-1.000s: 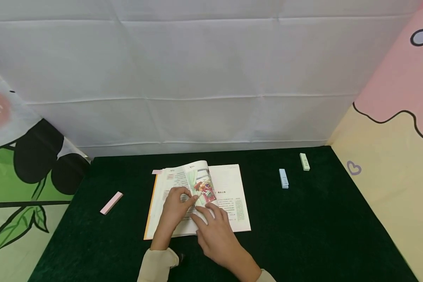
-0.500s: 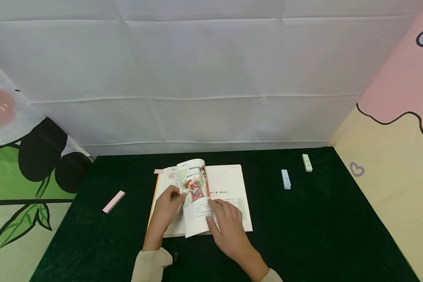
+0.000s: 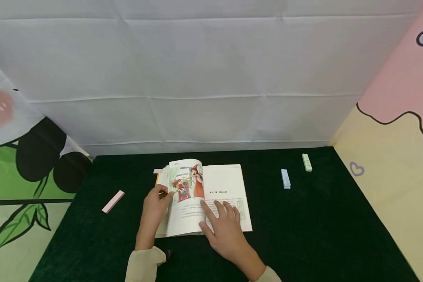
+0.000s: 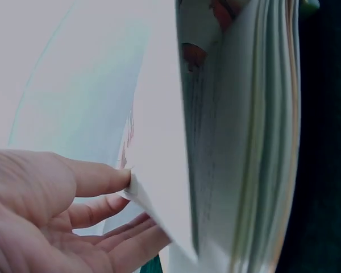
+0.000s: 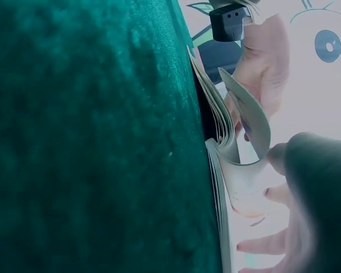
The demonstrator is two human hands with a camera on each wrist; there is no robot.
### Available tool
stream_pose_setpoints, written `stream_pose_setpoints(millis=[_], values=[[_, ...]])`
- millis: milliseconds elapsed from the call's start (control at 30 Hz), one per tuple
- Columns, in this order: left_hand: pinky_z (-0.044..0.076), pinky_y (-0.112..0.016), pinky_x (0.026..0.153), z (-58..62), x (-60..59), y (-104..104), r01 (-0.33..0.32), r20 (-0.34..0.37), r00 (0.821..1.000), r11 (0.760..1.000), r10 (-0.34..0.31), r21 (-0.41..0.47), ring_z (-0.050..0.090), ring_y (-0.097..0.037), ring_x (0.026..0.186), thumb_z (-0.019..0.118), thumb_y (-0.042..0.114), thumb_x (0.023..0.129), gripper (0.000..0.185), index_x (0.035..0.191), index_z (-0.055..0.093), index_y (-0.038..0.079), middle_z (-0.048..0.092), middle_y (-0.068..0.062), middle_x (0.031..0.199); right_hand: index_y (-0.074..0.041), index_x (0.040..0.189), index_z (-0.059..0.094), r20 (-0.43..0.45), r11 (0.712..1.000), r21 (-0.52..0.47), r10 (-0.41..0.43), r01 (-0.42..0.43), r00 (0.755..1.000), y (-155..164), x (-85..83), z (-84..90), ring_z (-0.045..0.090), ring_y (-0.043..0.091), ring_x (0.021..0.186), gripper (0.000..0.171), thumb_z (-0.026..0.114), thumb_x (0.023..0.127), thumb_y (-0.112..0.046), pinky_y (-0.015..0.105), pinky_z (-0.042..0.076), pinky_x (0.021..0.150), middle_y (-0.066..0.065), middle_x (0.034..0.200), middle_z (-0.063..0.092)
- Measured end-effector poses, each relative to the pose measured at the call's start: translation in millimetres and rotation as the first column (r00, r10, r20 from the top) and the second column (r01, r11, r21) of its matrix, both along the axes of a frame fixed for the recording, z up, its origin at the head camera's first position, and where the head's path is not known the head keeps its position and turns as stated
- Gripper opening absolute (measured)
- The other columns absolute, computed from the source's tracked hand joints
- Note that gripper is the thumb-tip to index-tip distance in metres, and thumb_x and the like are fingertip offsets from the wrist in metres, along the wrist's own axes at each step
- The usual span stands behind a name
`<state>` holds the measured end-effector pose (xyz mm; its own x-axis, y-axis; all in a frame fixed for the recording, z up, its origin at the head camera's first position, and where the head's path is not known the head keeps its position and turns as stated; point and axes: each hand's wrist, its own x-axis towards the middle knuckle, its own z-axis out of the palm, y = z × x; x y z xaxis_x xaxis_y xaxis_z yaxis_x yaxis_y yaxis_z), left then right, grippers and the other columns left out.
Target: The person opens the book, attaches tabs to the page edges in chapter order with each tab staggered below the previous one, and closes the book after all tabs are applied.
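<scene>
An open book lies on the dark green cloth, its right page bearing printed text. A page with a colour picture arches up over the left half, partly lifted from the stack under it. With thumb and fingertips, my left hand pinches that page's outer edge; the left wrist view shows the page bent away from the stack. Spread fingers of my right hand rest on the book near the spine, thumb and index finger beside the curved page. A pink tab sticks out at the book's upper left corner.
A pink strip-shaped block lies on the cloth left of the book. To the right are a pale blue strip block and a pale green one. A white fabric backdrop rises behind the table.
My left hand has moved left, drawing the picture page over with it, so more of the picture shows. My right hand has shifted slightly right and its fingers have spread.
</scene>
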<state>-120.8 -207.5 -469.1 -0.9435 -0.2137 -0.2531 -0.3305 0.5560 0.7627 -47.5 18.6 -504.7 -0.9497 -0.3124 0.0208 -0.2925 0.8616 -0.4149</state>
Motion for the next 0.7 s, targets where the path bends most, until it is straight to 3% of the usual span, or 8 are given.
stream_pose_setpoints(millis=[100, 400, 700], values=[[0.051, -0.055, 0.104, -1.7, -1.4, -2.7, -0.031, -0.004, 1.0, 1.0, 0.031, -0.004, 0.055, -0.042, 0.13, 0.058, 0.019, 0.107, 0.029, 0.129, 0.054, 0.001, 0.052, -0.024, 0.143, -0.041, 0.164, 0.027, 0.009, 0.999, 0.044, 0.01, -0.011, 1.0, -3.0, -0.4, 1.9, 0.036, 0.049, 0.145, 0.065, 0.047, 0.106, -0.059, 0.073, 0.028, 0.116, 0.019, 0.159, 0.043], [0.05, -0.048, 0.093, -5.4, 0.6, -11.0, -0.099, -0.025, 0.995, 0.992, 0.098, -0.081, 0.054, -0.037, 0.113, 0.058, 0.022, 0.107, 0.033, 0.13, 0.056, -0.002, 0.055, -0.025, 0.129, -0.043, 0.162, 0.031, -0.034, 0.994, 0.107, 0.014, -0.01, 0.999, -18.3, -1.9, 2.9, 0.04, 0.056, 0.139, 0.067, 0.054, 0.102, -0.06, 0.079, 0.032, 0.11, 0.026, 0.151, 0.046], [0.048, -0.048, 0.092, -12.3, -0.3, -15.1, -0.095, -0.011, 0.995, 0.985, 0.095, -0.142, 0.051, -0.038, 0.11, 0.061, 0.019, 0.105, 0.036, 0.132, 0.057, -0.005, 0.053, -0.026, 0.124, -0.045, 0.16, 0.035, -0.042, 0.989, 0.145, -0.029, 0.034, 0.999, -29.4, -0.9, 3.4, 0.038, 0.061, 0.141, 0.066, 0.057, 0.1, -0.062, 0.083, 0.03, 0.107, 0.029, 0.152, 0.045]])
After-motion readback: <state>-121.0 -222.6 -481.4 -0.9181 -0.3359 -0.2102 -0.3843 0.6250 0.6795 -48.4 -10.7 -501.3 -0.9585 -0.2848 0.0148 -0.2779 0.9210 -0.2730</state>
